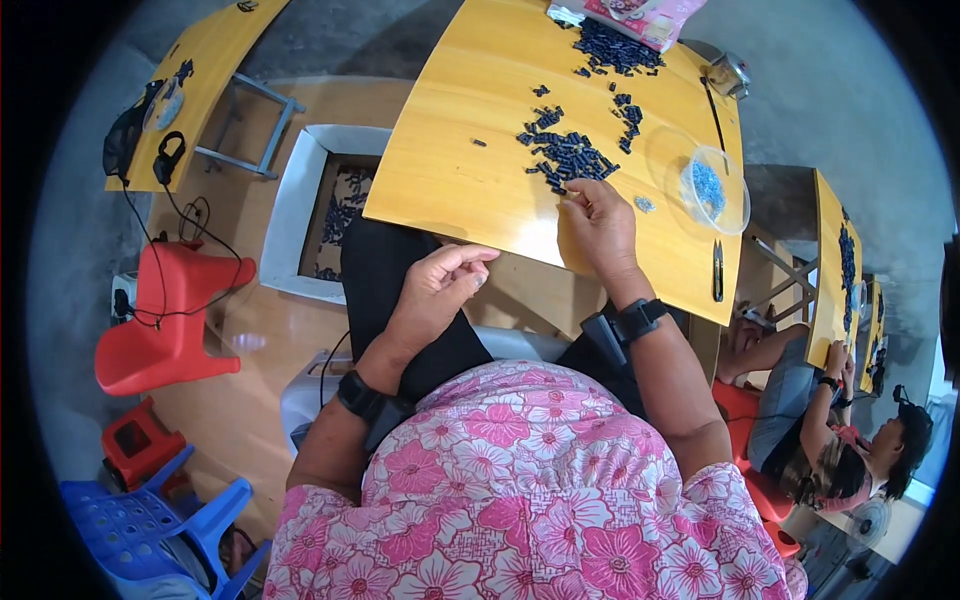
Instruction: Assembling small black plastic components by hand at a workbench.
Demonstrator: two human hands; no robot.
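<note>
My right hand (600, 228) reaches over the yellow table (450, 140). Its thumb and forefinger are bent together at the near edge of a pile of small black cylindrical parts (570, 158); whether a part is between them I cannot make out. In front of the table's near edge, above my lap, is my left hand (435, 292). Its fingers are folded in and the thumb is pressed towards them, hiding anything inside. To the right of the pile lie a few pale blue pieces (644, 204). Beside them stands a clear round tub (738, 205) holding small blue pieces.
Farther back are another black heap (615, 50), a pink bag (650, 22) and a metal cup (728, 75). A slim black tool (718, 270) lies near the right edge. A white-rimmed box (285, 235) with black parts is at lower left. Another person (840, 450) works at right.
</note>
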